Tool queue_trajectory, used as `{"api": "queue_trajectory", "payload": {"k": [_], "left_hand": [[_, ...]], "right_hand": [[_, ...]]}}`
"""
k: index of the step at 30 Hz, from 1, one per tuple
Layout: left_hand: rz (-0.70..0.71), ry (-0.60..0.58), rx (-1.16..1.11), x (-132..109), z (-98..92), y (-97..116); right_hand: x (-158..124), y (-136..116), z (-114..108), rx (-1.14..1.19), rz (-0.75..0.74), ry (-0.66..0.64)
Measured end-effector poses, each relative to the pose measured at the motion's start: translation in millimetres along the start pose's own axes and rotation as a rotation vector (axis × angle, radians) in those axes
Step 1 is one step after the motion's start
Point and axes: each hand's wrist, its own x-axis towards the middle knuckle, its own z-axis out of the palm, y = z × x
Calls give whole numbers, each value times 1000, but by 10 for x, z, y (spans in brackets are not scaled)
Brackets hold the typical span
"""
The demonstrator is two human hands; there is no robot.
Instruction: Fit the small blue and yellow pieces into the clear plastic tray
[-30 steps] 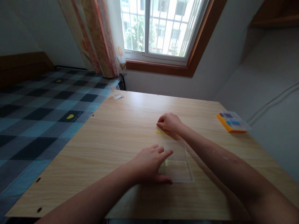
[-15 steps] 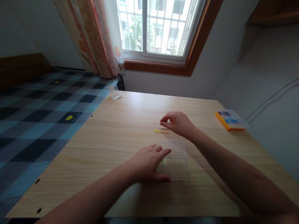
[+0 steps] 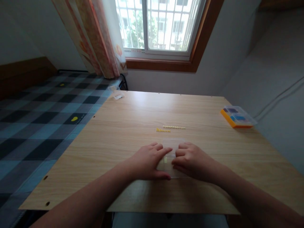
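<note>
- L hand: palm down at L side of the clear case, fingers & thumb spread wide, not clenched; index reaches over the case, thumb tip by its near edge.
- R hand: over R part of same case, fingers curled in twd the middle; can't tell if they pinch a small pc, tips too blurred & small.
- Clear case: flat on table, nr the near edge, b/w & partly under both hands; pale yellow-green strip shows at its L part, b/w L index & thumb.
- Yellow row: small pcs lined up on table, just beyond the case, window side.
- Pale row: longer line of small pcs, just behind yellow row & reaching farther R.
- Orange box: at R edge of table, clear top, blue & dark contents; well apart from hands.
- Small clear box: far L corner of table, w/ a whitish bit.
- Bed w/ checked cover along L side; curtain & barred window behind table.
</note>
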Motion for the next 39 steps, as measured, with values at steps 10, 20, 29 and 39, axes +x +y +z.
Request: {"api": "queue_trajectory", "payload": {"k": [10,20,29,39], "left_hand": [[0,-11,-2,-10,-4,-4],[19,23,-9,-15,49,-36],[10,26,-2,-13,59,-23],[15,30,-3,-13,51,-25]], "right_hand": [[-159,48,-26,-21,-39,52],[-69,-41,146,-23,32,74],[-76,-63,123,7,34,57],[-72,-67,141,-38,43,39]]}}
